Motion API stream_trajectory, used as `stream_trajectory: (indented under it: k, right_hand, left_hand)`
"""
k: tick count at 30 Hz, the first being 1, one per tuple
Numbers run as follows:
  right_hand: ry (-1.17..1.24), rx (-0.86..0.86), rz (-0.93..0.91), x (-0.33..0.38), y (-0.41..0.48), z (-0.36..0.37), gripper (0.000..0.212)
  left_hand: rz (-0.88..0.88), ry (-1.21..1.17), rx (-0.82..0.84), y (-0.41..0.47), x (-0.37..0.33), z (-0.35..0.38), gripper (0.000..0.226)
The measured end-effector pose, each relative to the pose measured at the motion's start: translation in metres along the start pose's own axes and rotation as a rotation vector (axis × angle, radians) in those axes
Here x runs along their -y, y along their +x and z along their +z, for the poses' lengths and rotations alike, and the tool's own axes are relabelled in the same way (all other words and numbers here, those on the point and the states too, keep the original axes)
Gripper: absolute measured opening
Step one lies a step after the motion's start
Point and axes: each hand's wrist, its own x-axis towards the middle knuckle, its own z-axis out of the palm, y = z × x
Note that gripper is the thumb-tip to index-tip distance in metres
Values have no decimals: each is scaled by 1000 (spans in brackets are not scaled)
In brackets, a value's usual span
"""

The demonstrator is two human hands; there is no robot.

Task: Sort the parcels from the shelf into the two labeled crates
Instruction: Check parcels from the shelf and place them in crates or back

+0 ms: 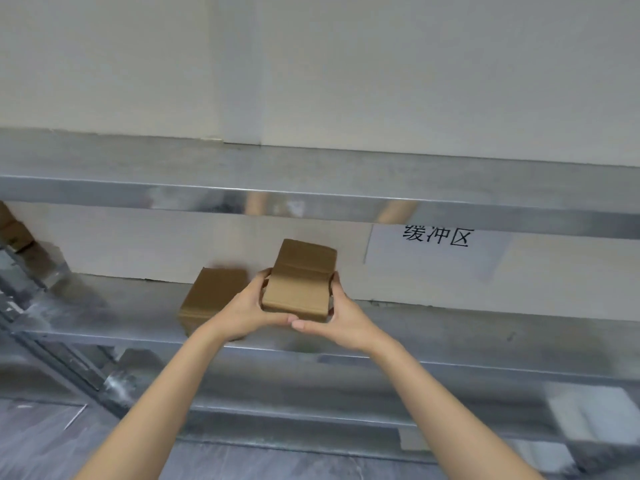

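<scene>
- Brown corrugated cardboard made up the small flat parcel (300, 278) under handling; it was held in front of the middle tier of the shelf, apparently clear of the surface, tilted with its far edge raised.
- The left hand (247, 308) was clamped on the parcel's left side, thumb under the near edge and fingers wrapped around the flank.
- The right hand (341, 315) was clamped on the opposite side in the same manner; the two thumbs nearly met beneath the near edge. This two-sided grip appeared chosen to keep a light box from twisting, though one hand would likely have served.
- A second brown cardboard box (211, 296) lay flat on the galvanised steel shelf (450, 327), just beside the held parcel to its left and partly hidden by the left forearm. It awaited sorting.
- Further cardboard items (12, 230) showed at the far left edge, too cropped to identify.
- A white paper sign with black Chinese characters (437, 241) was fixed to the wall behind the shelf, right of the parcel.
- Neither labelled crate was in view, so the destination could not be judged from here.
- A white blurred object (588, 410) sat on the lower tier at right; its nature was unclear.
- Assessment: the pick-up step was in hand; sorting remained early, with at least one parcel left on the shelf.
</scene>
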Motion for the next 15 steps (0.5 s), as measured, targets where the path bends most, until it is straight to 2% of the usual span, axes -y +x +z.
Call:
stream_trajectory:
  k: [3, 5, 7, 10, 12, 15]
  right_hand:
    - [35, -59, 68, -10, -43, -45, 92]
    - [33, -107, 119, -19, -73, -76, 106]
    - [38, -175, 184, -29, -106, -109, 127]
    - [67, -287, 211, -45, -160, -161, 129]
    - [67, -373, 215, -54, -200, -194, 127]
    - [52, -493, 237, -70, -261, -242, 120]
  left_hand:
    - [-45, -119, 33, 3, -38, 52, 93]
    - [-91, -134, 9, 8, -61, 91, 76]
    - [-74, -167, 11, 12, -85, 134, 78]
    - [-20, -217, 67, 8, -126, 207, 89]
    - [22, -246, 101, 7, -152, 258, 85]
    - [104, -247, 128, 1, -192, 335, 55]
